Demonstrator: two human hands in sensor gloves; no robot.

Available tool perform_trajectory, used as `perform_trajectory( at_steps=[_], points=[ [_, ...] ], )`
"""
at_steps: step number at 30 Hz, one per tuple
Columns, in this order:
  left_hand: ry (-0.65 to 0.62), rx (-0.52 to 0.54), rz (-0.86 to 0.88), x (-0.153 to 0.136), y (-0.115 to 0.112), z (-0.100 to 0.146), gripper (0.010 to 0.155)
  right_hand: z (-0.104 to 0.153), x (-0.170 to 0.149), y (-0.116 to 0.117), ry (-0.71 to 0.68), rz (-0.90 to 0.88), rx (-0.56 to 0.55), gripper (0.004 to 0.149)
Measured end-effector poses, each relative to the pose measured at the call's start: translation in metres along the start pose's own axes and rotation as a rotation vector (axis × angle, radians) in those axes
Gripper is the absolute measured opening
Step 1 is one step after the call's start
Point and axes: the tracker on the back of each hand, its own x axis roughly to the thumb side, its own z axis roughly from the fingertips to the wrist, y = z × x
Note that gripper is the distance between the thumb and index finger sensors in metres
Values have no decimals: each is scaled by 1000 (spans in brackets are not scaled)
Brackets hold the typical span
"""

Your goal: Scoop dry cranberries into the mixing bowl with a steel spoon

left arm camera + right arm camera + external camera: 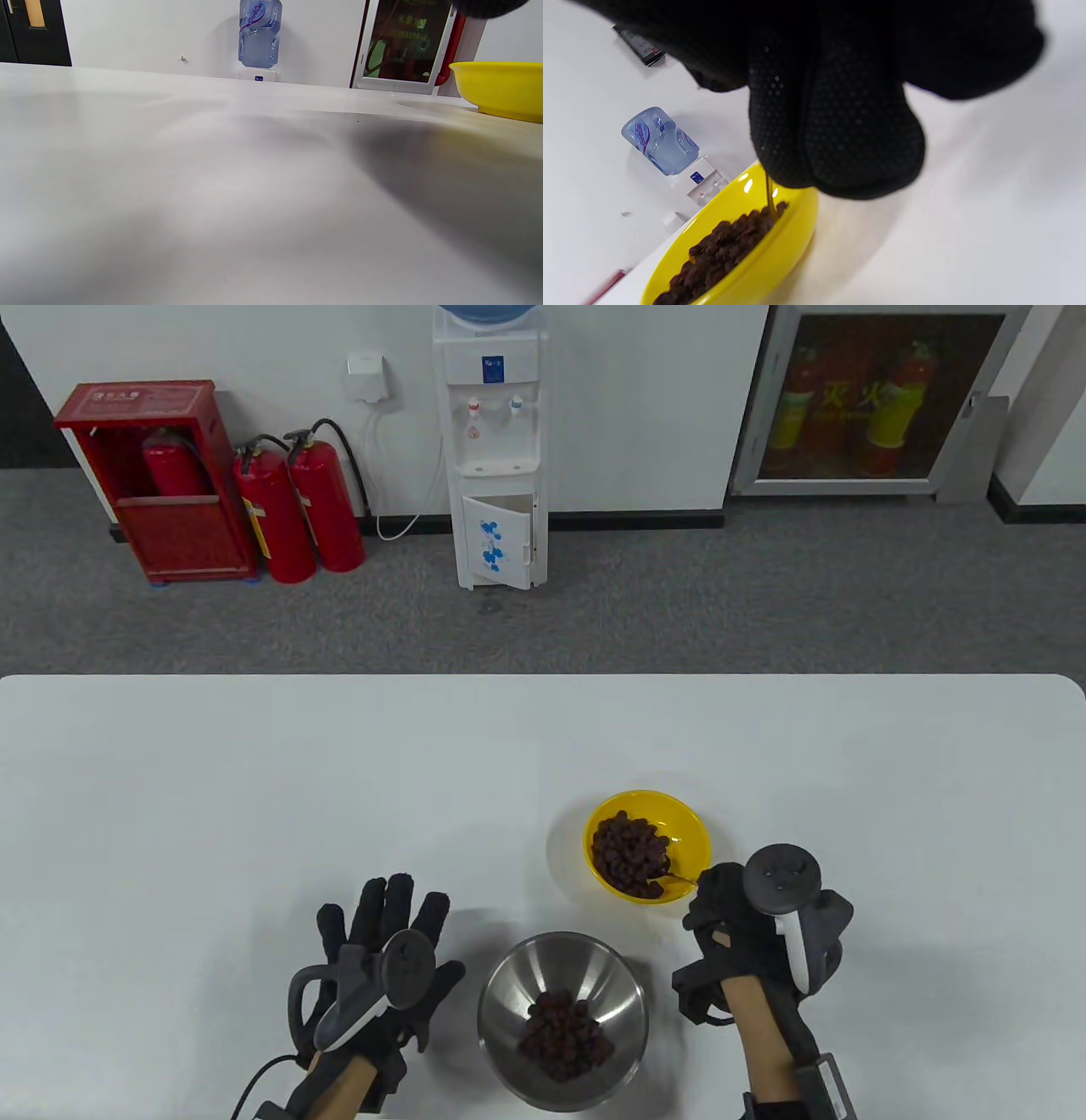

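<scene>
Nearest the person sat the steel bowl (pixel 562 1020), round, polished, deep-sided, with a small dark heap of cranberries inside; likely light and prone to slide on the smooth white tabletop (pixel 254 780). Left hand (pixel 377 976) lay flat just beside it, fingers spread, gripping nothing, not touching the bowl as far as the table view showed. Right hand (pixel 751 933) was clenched around the spoon (pixel 670 882) handle, near its end; bowl of the spoon was down in the cranberries (pixel 629 853). Spoon looked thin, stiff, slick metal, so a grip well back on the handle seemed right, kept level once loaded. Berries were wrinkled, dark red-brown, small, probably light and a bit tacky, clumping rather than rolling; a heaped scoop could still shed a few between bowls. Yellow bowl (pixel 649 840) just beyond was glossy plastic, shallow, round, most likely light enough to shift if the spoon pushed its wall. Right wrist view showed the thin handle (pixel 771 199) dropping from dotted glove fingers (pixel 835 127) into the pile. Far off: water dispenser (pixel 496 449), red extinguishers (pixel 297 504).
</scene>
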Motion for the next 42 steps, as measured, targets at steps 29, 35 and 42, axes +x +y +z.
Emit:
perform_trajectory(
  at_steps=[29, 35, 42],
  points=[
    [14, -29, -18, -1, -2, -1, 78, -4, -50, 37, 4, -400, 153, 46],
    [17, -30, -17, -1, -2, 0, 78, -6, -59, 43, 103, -571, 218, 47],
    [18, -31, -14, -2, -2, -1, 78, -8, -70, 42, 163, -680, 261, 47]
  ],
)
